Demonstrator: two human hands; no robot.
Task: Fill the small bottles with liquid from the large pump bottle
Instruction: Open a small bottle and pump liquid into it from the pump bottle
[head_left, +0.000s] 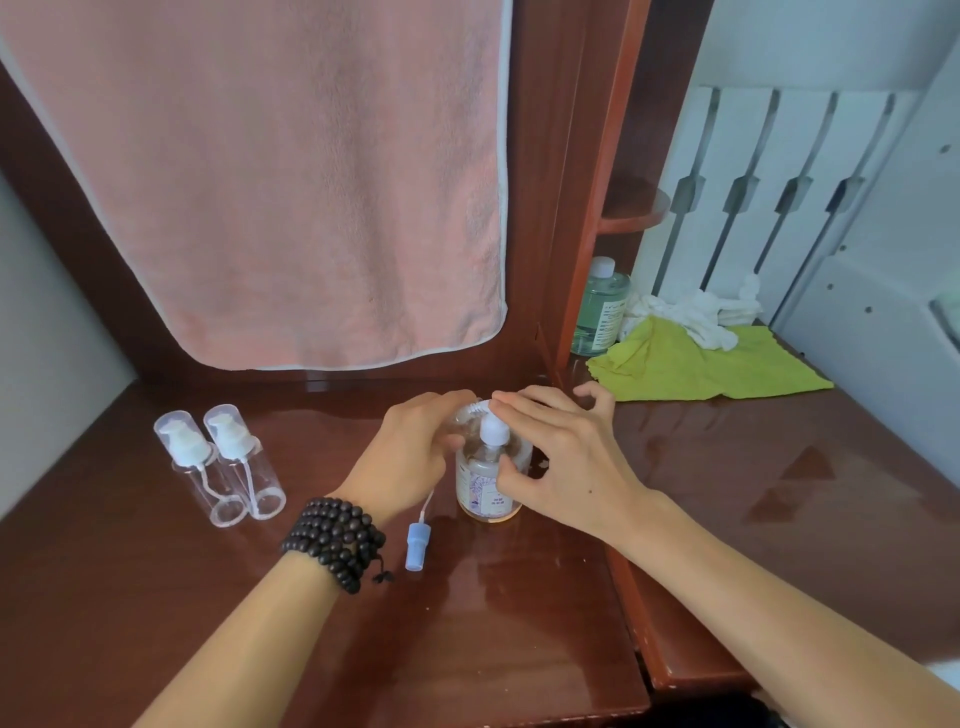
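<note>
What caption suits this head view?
Both hands work the large pump bottle beside two small bottles.

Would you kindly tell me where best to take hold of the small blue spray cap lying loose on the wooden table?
Probably pinch the small blue spray cap across its cylindrical body from above. It lies on its side beside the left wrist, its thin white tube pointing towards the large pump bottle; the tube looks too flimsy to grip.

pump bottle (488, 475) mid-surface (519, 597), hands either side | two small bottles (221, 460) to its left | loose pump (417, 545) just before it | cloths (696, 358) back right | towel (270, 171) hangs behind
</note>
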